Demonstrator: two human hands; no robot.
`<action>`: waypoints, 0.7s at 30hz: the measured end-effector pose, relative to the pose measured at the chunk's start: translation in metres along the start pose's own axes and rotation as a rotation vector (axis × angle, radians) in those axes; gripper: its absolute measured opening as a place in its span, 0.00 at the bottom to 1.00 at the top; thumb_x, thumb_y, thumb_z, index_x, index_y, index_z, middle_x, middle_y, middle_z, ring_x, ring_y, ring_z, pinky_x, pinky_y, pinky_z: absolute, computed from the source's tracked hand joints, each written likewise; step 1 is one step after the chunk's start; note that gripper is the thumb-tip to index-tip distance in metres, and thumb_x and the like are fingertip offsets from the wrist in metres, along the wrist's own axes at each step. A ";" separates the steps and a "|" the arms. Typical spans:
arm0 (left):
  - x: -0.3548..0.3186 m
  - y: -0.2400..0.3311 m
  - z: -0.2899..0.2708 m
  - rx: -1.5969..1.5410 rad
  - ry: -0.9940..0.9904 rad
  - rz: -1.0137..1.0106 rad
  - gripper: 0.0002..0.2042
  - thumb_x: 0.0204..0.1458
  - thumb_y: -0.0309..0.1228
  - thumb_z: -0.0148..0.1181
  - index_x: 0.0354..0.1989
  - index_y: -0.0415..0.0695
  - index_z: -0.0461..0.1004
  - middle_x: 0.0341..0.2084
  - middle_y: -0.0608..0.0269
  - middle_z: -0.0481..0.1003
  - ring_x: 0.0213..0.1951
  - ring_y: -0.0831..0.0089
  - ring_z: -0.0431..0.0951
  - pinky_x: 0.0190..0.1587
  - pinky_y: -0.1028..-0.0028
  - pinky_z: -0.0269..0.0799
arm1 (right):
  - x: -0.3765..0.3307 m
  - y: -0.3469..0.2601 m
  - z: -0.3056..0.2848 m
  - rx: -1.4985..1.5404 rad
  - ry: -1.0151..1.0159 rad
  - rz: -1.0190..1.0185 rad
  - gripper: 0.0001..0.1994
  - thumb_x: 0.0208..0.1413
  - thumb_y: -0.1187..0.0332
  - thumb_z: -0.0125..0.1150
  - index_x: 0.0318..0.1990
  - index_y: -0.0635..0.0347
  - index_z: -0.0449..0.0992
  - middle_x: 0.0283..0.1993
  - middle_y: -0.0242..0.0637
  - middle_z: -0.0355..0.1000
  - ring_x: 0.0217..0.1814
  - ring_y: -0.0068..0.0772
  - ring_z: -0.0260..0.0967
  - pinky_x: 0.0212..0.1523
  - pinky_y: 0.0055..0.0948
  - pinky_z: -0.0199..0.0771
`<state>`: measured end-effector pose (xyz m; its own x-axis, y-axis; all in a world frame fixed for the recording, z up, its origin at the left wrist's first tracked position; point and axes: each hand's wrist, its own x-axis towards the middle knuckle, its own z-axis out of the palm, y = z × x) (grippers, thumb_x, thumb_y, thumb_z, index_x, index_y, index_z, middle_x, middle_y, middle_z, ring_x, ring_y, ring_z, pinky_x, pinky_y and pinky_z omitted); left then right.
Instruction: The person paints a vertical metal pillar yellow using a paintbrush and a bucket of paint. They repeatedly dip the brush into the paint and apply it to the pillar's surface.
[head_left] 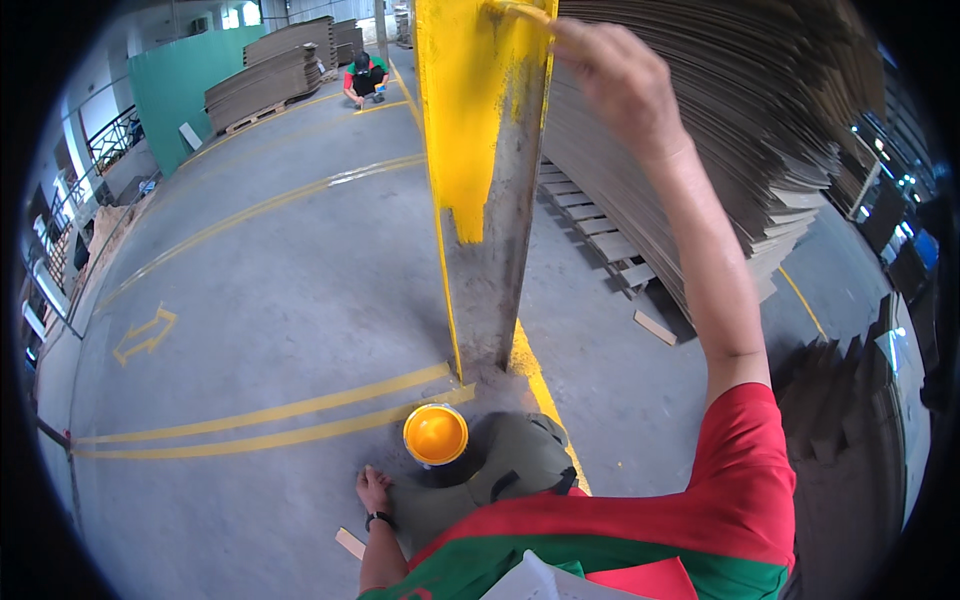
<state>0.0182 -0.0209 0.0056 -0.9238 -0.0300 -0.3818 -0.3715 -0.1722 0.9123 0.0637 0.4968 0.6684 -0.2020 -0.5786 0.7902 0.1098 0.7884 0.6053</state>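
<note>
At the top of the view, the right hand [622, 85] has its fingers closed on the handle of a brush [522, 10], which lies against the upper part of a column [465, 130]. Yellow coats that face and ends raggedly above bare grey. Near the column's foot, just beside the person's trousers [525, 450], an open can [437, 463] holds orange-yellow paint [437, 430]. The left hand [373, 489] is low beside the trousers; whether its fingers are apart, I cannot tell. A yellow outlined arrow [160, 319] marks the floor, and a reddish mark on the shirt [610, 520] is too cut off to read.
</note>
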 end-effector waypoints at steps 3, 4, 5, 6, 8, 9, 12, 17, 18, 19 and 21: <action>-0.002 0.000 0.000 -0.013 -0.005 0.010 0.17 0.68 0.40 0.56 0.51 0.34 0.72 0.33 0.58 0.75 0.30 0.74 0.77 0.32 0.75 0.78 | -0.034 -0.052 -0.005 0.069 -0.066 -0.107 0.19 0.57 0.75 0.62 0.57 0.60 0.74 0.28 0.31 0.69 0.29 0.27 0.70 0.24 0.29 0.76; -0.002 0.001 0.000 -0.029 -0.003 0.011 0.17 0.68 0.40 0.56 0.51 0.35 0.72 0.34 0.58 0.75 0.30 0.74 0.77 0.33 0.75 0.78 | -0.047 -0.077 -0.010 0.071 -0.089 -0.116 0.17 0.59 0.75 0.61 0.56 0.62 0.74 0.27 0.31 0.68 0.29 0.28 0.70 0.24 0.29 0.77; -0.003 0.001 0.000 -0.031 0.026 -0.021 0.17 0.68 0.40 0.55 0.51 0.35 0.72 0.34 0.58 0.75 0.30 0.74 0.77 0.33 0.75 0.78 | -0.059 -0.096 -0.014 0.193 -0.125 -0.091 0.15 0.60 0.74 0.61 0.54 0.62 0.74 0.27 0.32 0.68 0.29 0.29 0.70 0.26 0.28 0.81; -0.004 0.002 0.000 -0.045 -0.002 0.009 0.17 0.68 0.40 0.55 0.51 0.35 0.71 0.34 0.58 0.75 0.30 0.74 0.77 0.33 0.75 0.78 | -0.068 -0.109 -0.018 0.298 -0.251 -0.029 0.14 0.61 0.72 0.61 0.54 0.61 0.75 0.29 0.34 0.71 0.32 0.30 0.74 0.30 0.28 0.85; -0.003 0.002 0.000 -0.034 0.016 -0.028 0.18 0.68 0.40 0.55 0.51 0.35 0.71 0.34 0.58 0.75 0.30 0.74 0.77 0.33 0.74 0.78 | -0.071 -0.109 -0.019 0.459 -0.343 0.099 0.12 0.61 0.71 0.63 0.51 0.60 0.77 0.33 0.37 0.76 0.36 0.31 0.78 0.34 0.28 0.86; -0.003 0.003 0.000 -0.037 -0.003 -0.001 0.18 0.68 0.40 0.55 0.51 0.35 0.71 0.35 0.58 0.75 0.31 0.74 0.77 0.33 0.74 0.78 | -0.067 -0.096 -0.019 0.451 -0.318 0.104 0.11 0.60 0.71 0.64 0.50 0.59 0.78 0.35 0.37 0.78 0.38 0.31 0.79 0.35 0.28 0.87; -0.004 0.001 -0.001 -0.007 0.007 -0.024 0.19 0.68 0.41 0.55 0.52 0.35 0.71 0.36 0.57 0.75 0.32 0.73 0.77 0.34 0.74 0.78 | -0.032 -0.032 -0.016 0.418 -0.198 0.188 0.11 0.58 0.75 0.65 0.48 0.58 0.81 0.38 0.37 0.80 0.39 0.33 0.80 0.36 0.28 0.86; -0.003 0.003 -0.001 -0.037 0.022 -0.043 0.19 0.68 0.41 0.55 0.53 0.34 0.71 0.38 0.57 0.75 0.33 0.73 0.77 0.35 0.74 0.78 | 0.018 0.001 -0.015 0.127 0.060 0.138 0.08 0.59 0.77 0.66 0.45 0.63 0.81 0.34 0.42 0.79 0.33 0.34 0.78 0.32 0.31 0.77; -0.002 0.004 0.000 -0.041 -0.005 -0.014 0.20 0.68 0.42 0.55 0.54 0.34 0.71 0.38 0.57 0.75 0.34 0.73 0.77 0.36 0.74 0.78 | 0.019 -0.012 -0.012 0.091 0.085 -0.051 0.16 0.57 0.77 0.67 0.53 0.55 0.81 0.37 0.33 0.81 0.34 0.29 0.79 0.34 0.28 0.83; -0.003 0.004 0.000 -0.029 -0.005 -0.015 0.20 0.69 0.42 0.54 0.54 0.34 0.71 0.39 0.56 0.75 0.34 0.73 0.77 0.36 0.74 0.78 | 0.014 -0.029 -0.014 0.108 -0.020 -0.054 0.15 0.57 0.76 0.68 0.52 0.57 0.81 0.37 0.33 0.80 0.35 0.29 0.79 0.34 0.28 0.83; -0.006 0.005 -0.001 -0.021 0.000 -0.017 0.21 0.69 0.42 0.54 0.55 0.34 0.71 0.40 0.56 0.75 0.34 0.73 0.77 0.36 0.75 0.78 | -0.007 -0.068 -0.016 0.146 -0.224 -0.017 0.14 0.57 0.74 0.68 0.51 0.58 0.79 0.35 0.33 0.78 0.36 0.29 0.77 0.32 0.29 0.82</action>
<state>0.0221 -0.0227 0.0128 -0.9173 -0.0269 -0.3973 -0.3852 -0.1936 0.9023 0.0729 0.4434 0.6232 -0.4143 -0.5445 0.7293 -0.0341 0.8100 0.5854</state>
